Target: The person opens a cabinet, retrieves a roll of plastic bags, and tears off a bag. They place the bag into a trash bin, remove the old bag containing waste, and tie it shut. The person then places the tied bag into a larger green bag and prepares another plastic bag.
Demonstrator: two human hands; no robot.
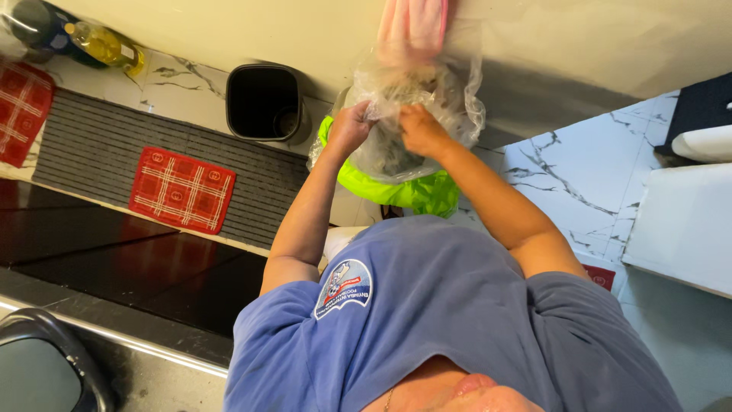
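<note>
Taking the bin (264, 103) on the floor as landmark: the plastic bag (415, 114) hangs just to its right, gripped at the top by the left hand (349, 128) and right hand (421, 130), with a cloth (412, 27) above it. A ribbed mat (99, 149) lies left of the bin, a checked mat (181, 189) on it. A bottle (103, 44) lies far left.

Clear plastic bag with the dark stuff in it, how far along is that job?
Done: the clear plastic bag already holds dark contents. In hand: the left hand and right hand grip its bunched upper part, holding it above the green bag. Left: no knot shows, and it is in neither the green bag nor the black bin.
</note>
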